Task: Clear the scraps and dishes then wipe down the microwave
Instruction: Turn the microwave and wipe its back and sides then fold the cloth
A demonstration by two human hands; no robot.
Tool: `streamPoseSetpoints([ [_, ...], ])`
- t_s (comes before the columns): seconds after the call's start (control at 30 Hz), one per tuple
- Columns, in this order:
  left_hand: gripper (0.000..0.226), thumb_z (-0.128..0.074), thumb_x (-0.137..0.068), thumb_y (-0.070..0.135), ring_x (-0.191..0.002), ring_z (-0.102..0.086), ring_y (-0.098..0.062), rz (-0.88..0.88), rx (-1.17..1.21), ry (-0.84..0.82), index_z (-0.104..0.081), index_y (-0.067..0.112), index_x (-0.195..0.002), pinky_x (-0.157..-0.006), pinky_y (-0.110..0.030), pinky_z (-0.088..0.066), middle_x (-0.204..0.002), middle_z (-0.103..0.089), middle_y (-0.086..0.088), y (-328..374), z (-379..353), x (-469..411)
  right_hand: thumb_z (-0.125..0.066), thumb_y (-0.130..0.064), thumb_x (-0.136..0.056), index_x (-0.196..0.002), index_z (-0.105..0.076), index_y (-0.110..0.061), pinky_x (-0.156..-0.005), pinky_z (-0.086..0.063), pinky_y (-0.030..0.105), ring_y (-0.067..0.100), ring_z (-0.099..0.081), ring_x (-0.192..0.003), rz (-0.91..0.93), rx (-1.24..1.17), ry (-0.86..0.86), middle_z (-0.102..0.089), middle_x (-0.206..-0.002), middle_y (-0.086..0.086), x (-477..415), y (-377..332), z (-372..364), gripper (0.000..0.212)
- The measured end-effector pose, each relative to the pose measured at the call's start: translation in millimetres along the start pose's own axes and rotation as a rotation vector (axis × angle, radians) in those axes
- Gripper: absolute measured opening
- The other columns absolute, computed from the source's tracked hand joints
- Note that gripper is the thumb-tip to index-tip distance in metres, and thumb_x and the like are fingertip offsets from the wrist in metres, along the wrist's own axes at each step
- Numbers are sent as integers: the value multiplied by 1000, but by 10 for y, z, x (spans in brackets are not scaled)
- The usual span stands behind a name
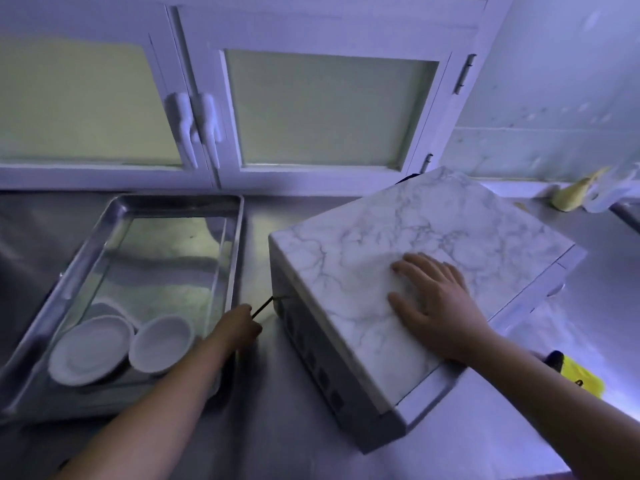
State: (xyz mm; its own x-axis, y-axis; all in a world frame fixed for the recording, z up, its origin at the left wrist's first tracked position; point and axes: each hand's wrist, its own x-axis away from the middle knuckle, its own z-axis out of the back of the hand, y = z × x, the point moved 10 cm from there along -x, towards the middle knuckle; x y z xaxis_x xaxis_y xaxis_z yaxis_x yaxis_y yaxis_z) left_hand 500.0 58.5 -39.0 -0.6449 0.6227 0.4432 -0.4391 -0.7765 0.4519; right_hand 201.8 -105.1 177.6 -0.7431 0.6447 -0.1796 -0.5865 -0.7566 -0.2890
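On top of the white marble-patterned box-shaped microwave point(398, 258), the right hand point(433, 299) lies flat with its fingers spread apart, palm down on a pale cloth or paper that blends with the marble pattern, nothing clamped in it. Left of that hand, beside the microwave's dark vented side wall, the left hand point(240, 329) has its grip pinched together on a thin dark stick point(265, 307), whose far tip touches the microwave's upper left edge. Just left of the left hand sits a shiny rectangular metal tray point(221, 271) on the steel table point(277, 445), and in the tray's near end, close to the left wrist, lie a round white plate point(90, 349) and a round white shallow bowl point(161, 342) side by side, with another white dish partly hidden behind the plate. Near the right forearm, a yellow scrap with a black part point(576, 375) rests on the table.
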Motion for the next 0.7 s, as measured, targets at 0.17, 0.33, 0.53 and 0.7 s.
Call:
streamPoseSetpoints([
  [0.17,29,-50,-89,11,-114,-62,-31,-44,-314,1,-59,5,-117,-87,-31,-49,-124,-64,-16,97,-148,-123,-40,-64,-87,-133,-59,-31,-115,-29,48,18,-42,-139,-37,-26,57,-54,-144,-6,14,20,67,59],
  [0.33,20,-45,-92,5,-109,-63,-31,-91,-351,81,-60,9,-105,-83,-32,-49,-116,-66,-14,119,-90,-187,-43,-63,-87,-131,-60,-33,-115,-29,41,15,-43,-137,-25,-17,80,-55,-141,-9,0,-10,86,56],
  [0.53,15,-63,-87,8,-88,-69,-29,-126,-6,61,-76,9,-94,-69,-31,-49,-93,-74,-13,58,163,-450,-46,-60,-85,-128,-62,-30,-108,-22,26,11,-45,-132,-26,-16,106,-58,-137,-12,-10,-25,117,55],
  [0.7,16,-65,-83,2,-61,-58,-19,-249,272,-31,-73,10,-70,-62,-28,-43,-62,-65,-6,493,320,-376,-44,-60,-85,-128,-61,-30,-106,-21,25,10,-43,-132,-21,-9,105,-57,-136,-13,-18,-29,125,55],
])
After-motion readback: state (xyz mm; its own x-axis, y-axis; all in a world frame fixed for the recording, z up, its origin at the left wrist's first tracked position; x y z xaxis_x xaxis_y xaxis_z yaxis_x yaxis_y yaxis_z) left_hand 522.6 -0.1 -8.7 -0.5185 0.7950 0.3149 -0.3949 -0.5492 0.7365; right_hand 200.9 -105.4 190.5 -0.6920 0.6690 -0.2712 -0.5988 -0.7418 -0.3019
